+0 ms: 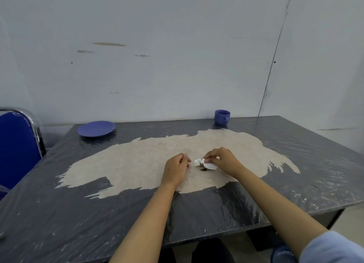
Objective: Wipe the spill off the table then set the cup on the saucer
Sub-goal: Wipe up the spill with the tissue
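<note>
A small dark spill point(203, 169) lies on the pale worn patch in the middle of the table point(59, 213). My right hand point(222, 160) pinches a crumpled white tissue point(204, 163) just above and beside the spill. My left hand point(177, 167) rests on the table a little left of the tissue, fingers curled, holding nothing that I can see. A blue saucer point(96, 128) sits at the far left of the table. A blue cup point(222, 117) stands upright at the far edge, right of centre, well apart from the saucer.
A blue chair with a chrome frame point(17, 144) stands at the table's left side. A grey wall point(177, 46) runs right behind the far edge. The table's right corner point(344, 205) is close to my right forearm.
</note>
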A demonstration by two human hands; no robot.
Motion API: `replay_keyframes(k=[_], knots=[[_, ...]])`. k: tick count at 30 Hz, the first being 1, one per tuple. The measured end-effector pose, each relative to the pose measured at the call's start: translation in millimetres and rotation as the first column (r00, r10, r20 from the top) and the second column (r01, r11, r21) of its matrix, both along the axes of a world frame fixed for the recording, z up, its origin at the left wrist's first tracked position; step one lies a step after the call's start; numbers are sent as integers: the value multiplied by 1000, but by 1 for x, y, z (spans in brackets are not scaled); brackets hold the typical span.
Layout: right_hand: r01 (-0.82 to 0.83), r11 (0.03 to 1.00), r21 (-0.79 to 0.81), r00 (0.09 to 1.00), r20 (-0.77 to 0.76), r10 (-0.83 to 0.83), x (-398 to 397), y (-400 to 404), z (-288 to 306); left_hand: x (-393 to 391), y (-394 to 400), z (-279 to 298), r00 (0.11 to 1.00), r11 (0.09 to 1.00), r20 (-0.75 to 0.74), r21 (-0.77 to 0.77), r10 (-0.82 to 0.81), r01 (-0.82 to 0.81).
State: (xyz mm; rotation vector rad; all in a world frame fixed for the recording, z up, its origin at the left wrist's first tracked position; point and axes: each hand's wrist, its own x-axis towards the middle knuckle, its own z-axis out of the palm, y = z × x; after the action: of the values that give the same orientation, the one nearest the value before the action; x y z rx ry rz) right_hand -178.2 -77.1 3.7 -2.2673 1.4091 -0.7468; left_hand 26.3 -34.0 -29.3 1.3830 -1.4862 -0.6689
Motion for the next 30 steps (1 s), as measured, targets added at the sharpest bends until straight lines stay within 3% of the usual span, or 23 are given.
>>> replay_keyframes(k=[5, 17, 22, 30], knots=[[37, 999, -17, 998, -56, -38, 0, 2, -8, 0, 1, 2, 998, 999, 43, 5, -45, 45], [39, 999, 14, 999, -18, -39, 1, 23, -4, 0, 7, 4, 985, 994, 133, -10, -110, 112], [93, 996, 3, 990, -102, -92, 6, 29, 2, -1, 8, 5, 974, 993, 195, -7, -118, 121], [95, 994, -62, 979, -176, -105, 15, 38, 11, -2, 9, 5, 977, 985, 127, 38, -171, 167]])
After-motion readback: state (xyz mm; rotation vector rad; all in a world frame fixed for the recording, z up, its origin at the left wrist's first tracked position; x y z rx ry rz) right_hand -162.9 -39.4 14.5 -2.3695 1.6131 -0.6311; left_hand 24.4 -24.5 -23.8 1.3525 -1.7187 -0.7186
